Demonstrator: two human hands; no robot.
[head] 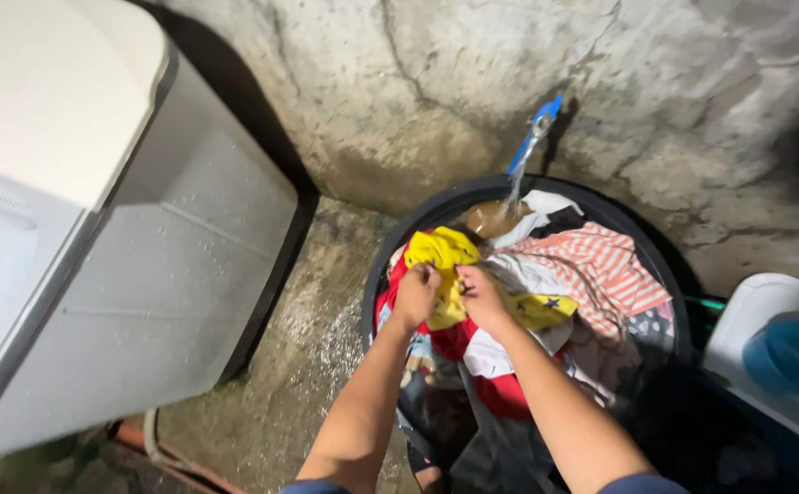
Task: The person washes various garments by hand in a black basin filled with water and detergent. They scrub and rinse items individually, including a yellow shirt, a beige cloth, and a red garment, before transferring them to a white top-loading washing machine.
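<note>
My left hand [416, 291] and my right hand [480, 295] both grip a yellow garment [445, 249], bunching it between closed fingers. They work over a round black tub [436, 206] filled with wet clothes. A striped pink-and-white garment [600, 270] lies at the tub's right side, a red cloth [502, 393] below my hands, and white pieces between them. A blue tap [538, 123] on the wall pours a stream of water into the tub's far side.
A white washing machine [97, 229] stands to the left against the rough concrete wall [436, 82]. Wet concrete floor [280, 375] lies between it and the tub. At the right sits a white container [756, 316] with a blue scoop [797, 357].
</note>
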